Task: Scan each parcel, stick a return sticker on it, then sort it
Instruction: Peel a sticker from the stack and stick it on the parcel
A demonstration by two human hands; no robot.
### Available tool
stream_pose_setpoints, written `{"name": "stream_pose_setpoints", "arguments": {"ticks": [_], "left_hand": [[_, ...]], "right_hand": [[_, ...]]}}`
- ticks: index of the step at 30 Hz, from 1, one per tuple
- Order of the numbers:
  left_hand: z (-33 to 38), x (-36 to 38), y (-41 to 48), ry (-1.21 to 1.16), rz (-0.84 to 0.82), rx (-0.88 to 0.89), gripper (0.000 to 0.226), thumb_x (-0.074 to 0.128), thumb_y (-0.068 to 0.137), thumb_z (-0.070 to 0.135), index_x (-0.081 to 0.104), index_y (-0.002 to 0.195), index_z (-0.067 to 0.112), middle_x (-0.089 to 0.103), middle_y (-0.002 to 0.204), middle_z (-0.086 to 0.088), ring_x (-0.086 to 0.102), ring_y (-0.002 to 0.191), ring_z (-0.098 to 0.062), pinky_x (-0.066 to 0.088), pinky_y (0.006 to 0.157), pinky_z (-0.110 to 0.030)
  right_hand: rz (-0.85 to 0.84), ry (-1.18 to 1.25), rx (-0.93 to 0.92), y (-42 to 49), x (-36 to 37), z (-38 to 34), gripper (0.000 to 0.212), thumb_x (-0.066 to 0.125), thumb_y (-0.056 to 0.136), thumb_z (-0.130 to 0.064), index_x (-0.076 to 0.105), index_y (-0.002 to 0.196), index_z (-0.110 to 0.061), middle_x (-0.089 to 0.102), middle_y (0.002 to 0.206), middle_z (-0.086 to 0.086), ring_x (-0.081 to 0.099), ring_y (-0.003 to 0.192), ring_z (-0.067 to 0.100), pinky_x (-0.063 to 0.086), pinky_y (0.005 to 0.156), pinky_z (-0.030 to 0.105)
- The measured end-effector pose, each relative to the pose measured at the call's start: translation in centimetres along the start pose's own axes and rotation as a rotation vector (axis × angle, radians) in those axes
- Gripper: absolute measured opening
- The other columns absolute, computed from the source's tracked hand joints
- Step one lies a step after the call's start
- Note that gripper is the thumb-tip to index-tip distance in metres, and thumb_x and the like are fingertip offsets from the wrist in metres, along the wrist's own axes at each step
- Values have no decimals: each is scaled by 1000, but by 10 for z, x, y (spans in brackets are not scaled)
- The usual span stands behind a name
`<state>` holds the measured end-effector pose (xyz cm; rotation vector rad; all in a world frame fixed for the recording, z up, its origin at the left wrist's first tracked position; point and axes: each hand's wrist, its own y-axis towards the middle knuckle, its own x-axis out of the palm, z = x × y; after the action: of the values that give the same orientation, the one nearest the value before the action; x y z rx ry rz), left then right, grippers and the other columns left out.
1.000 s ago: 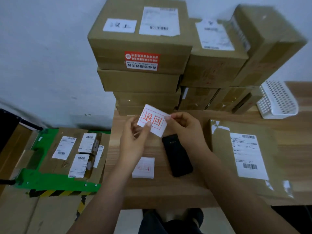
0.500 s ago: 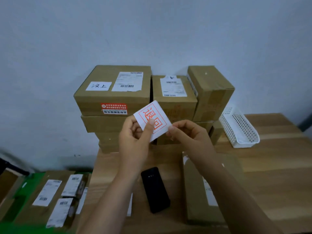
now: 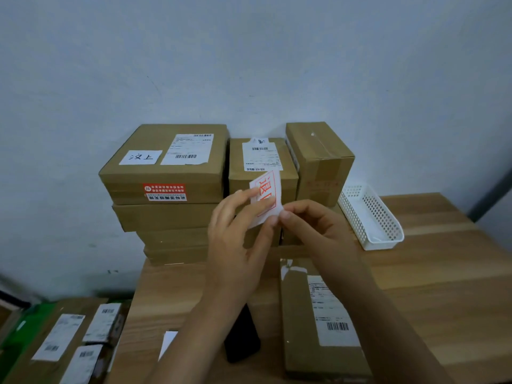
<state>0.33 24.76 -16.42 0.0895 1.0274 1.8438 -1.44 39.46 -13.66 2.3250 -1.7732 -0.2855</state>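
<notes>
Both hands up in front of the chest, working one thing: left hand [image 3: 235, 245] pinches the white square paper return sticker [image 3: 265, 194] by its lower left between thumb and fingers, right hand [image 3: 313, 225] pinches the lower right corner with thumb and forefinger tips. Fingertips of the two hands nearly meet at that corner, so my read is backing being picked off, not placement yet. The sticker is in the air above the light wooden table [image 3: 443, 286], tilted and slightly curled, red frame and large red characters facing the camera, partly hidden by the left fingers. Below the wrists: a black slab-shaped phone [image 3: 243, 345], likely the scanner, parked within reach; just to its right a flat brown cardboard parcel [image 3: 295, 314] with a white barcode label face up, probably the one awaiting the sticker. A white paper sheet [image 3: 167, 342] sits left of the phone, mostly hidden by the forearm. Lower left, off the table, several labelled brown parcels [image 3: 69, 345] lie flat, likely the sorted pile. Further back: a white perforated plastic basket [image 3: 371, 217] at right, then a stack of brown cardboard boxes [image 3: 166, 173] against the pale wall.
</notes>
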Motion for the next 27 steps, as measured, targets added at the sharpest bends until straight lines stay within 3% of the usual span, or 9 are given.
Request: {"name": "stream_pose_setpoints", "arguments": {"ticks": [4,9,13,22,27], "left_hand": [[6,-1,0,-105,-45,5,27,55,95,34,64,119,26,63,118,15,57,116,-6,53,90,-38],[11,-2,1,-114,-42,42,21,55,94,30,62,114,31,61,108,28,60,106,1,52,87,-25],[11,-3,0,-84,-34,65,18,56,94,29,62,110,34,58,104,34,60,103,2,54,87,-40],[-7,-10,-1,114,-57,226,20,62,92,20,71,110,20,68,107,9,61,104,-9,45,98,-48],[-11,-14,-1,255,-44,342,22,61,90,14,72,110,15,70,107,3,60,104,-15,39,105,-42]], "right_hand": [[-25,32,-15,-1,-4,-4,18,56,92,-12,70,100,-4,73,93,3,69,92,13,53,78,19],[-4,14,-23,-3,-5,-4,15,56,92,-10,71,97,-8,73,89,-2,69,89,10,52,76,17],[22,-3,-3,-4,-4,-3,13,57,92,-10,70,95,-8,73,85,-4,69,85,8,52,74,16],[37,33,62,-5,1,-5,17,56,93,-10,71,94,-3,73,89,5,70,90,15,54,79,20],[67,43,121,-4,4,-2,13,58,92,-9,71,91,-4,74,90,7,70,92,17,56,84,26]]}}
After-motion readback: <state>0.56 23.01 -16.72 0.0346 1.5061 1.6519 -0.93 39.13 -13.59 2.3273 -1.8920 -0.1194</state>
